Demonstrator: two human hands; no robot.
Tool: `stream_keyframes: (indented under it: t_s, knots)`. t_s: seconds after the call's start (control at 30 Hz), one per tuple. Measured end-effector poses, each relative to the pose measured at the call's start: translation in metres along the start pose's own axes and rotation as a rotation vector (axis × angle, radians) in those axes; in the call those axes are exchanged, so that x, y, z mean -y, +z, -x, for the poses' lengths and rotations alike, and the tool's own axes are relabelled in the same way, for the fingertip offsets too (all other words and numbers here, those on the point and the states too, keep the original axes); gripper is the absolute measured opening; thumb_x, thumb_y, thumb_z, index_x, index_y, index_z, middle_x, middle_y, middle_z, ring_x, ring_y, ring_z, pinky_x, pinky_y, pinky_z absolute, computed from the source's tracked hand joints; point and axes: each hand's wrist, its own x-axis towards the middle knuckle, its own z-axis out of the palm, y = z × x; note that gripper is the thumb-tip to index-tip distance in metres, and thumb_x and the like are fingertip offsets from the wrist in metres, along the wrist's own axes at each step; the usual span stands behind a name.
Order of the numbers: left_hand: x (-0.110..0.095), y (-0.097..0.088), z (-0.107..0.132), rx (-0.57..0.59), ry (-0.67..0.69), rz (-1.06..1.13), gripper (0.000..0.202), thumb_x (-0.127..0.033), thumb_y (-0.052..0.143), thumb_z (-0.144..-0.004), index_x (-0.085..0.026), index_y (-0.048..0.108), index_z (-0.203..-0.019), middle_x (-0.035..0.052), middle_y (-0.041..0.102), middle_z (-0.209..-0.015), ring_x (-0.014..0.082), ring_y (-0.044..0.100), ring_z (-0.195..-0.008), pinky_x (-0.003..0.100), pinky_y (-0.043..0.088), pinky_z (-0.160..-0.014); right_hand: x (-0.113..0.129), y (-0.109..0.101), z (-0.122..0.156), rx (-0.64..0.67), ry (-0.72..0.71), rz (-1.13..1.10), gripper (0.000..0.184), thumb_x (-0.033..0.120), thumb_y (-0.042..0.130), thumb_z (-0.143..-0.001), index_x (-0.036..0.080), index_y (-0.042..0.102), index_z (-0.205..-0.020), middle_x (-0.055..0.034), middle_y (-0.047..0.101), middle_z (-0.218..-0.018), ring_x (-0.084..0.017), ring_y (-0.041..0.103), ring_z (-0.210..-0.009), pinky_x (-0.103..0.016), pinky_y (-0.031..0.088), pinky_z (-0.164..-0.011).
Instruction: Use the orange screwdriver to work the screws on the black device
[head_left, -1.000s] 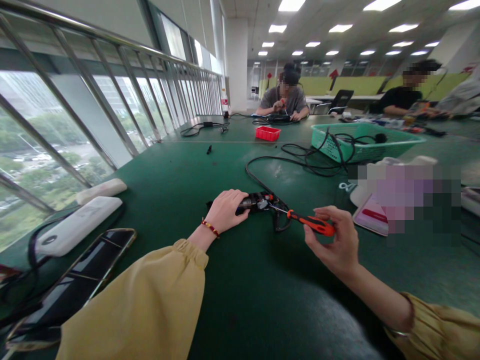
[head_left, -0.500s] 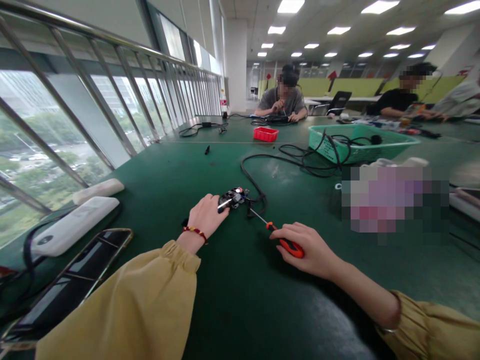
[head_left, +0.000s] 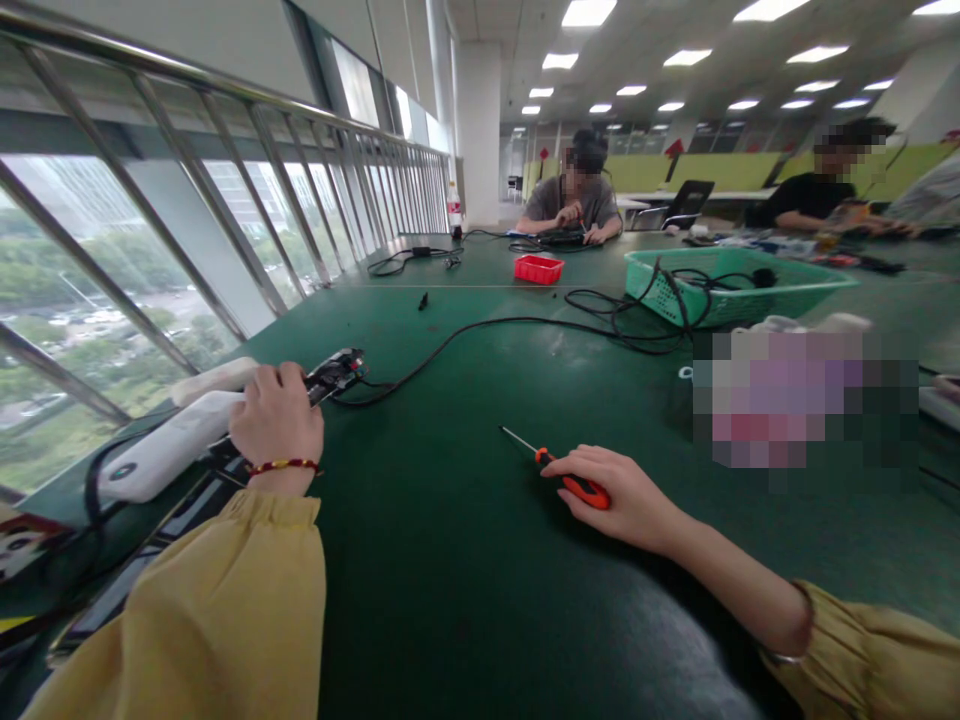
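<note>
The left hand (head_left: 276, 418) is closed around one opened gadget (head_left: 335, 370) at the left edge of the counter (head_left: 465, 560), touching the nearer of two white power banks (head_left: 161, 450). Its single black cable (head_left: 480, 325) trails to the right. The right hand (head_left: 626, 497) is curled over the handle of the one screwdriver (head_left: 547, 462), which lies flat on the counter, well apart from the gadget. The work looks to be between steps. More screwing would call for tip and gadget to meet. One green basket (head_left: 750, 290) and one red tray (head_left: 537, 268) stand farther off.

Loose mustard-yellow fabric covers both arms. The left sleeve (head_left: 225, 610) is full and billowy, gathered into a ruched elastic cuff just behind the bare left hand (head_left: 276, 418). A thin red cord bracelet (head_left: 285, 465) with small gold beads circles that wrist. The right sleeve (head_left: 877, 650) is pushed back well behind the bare right hand (head_left: 626, 500), with a thin pale band (head_left: 784, 658) at its cuff.
</note>
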Motion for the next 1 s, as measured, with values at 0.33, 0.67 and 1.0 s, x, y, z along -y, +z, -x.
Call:
stream_keyframes:
  t_s: [0.33, 0.67, 1.0]
  knots:
    - [0.011, 0.022, -0.006, -0.020, 0.007, 0.119, 0.019, -0.021, 0.038, -0.080, -0.022, 0.047, -0.097, 0.0074, 0.047, -0.096, 0.0293, 0.049, -0.090, 0.036, 0.031, -0.063, -0.001, 0.002, 0.000, 0.008, 0.023, -0.022, 0.026, 0.021, 0.053, -0.079, 0.024, 0.057, -0.105, -0.0026, 0.065, -0.091, -0.015, 0.060, -0.081, -0.030, 0.048, -0.074]
    - [-0.050, -0.008, 0.014, -0.124, 0.438, 0.271, 0.024, -0.024, 0.044, -0.083, -0.018, 0.053, -0.105, 0.0105, 0.057, -0.104, 0.0265, 0.052, -0.095, 0.038, 0.036, -0.078, -0.008, 0.006, -0.002, -0.307, 0.252, -0.083, 0.031, 0.018, 0.051, -0.079, 0.021, 0.053, -0.109, -0.0042, 0.062, -0.095, -0.014, 0.060, -0.077, -0.028, 0.047, -0.072]
    - [-0.149, 0.010, 0.016, 0.214, 0.660, 0.689, 0.027, -0.036, 0.056, -0.080, -0.020, 0.057, -0.102, 0.0045, 0.065, -0.102, 0.0204, 0.055, -0.099, 0.037, 0.034, -0.092, -0.016, 0.007, -0.001, -0.296, 0.381, -0.182, 0.035, 0.019, 0.046, -0.082, 0.022, 0.049, -0.117, -0.0062, 0.061, -0.102, -0.019, 0.059, -0.093, -0.034, 0.045, -0.084]
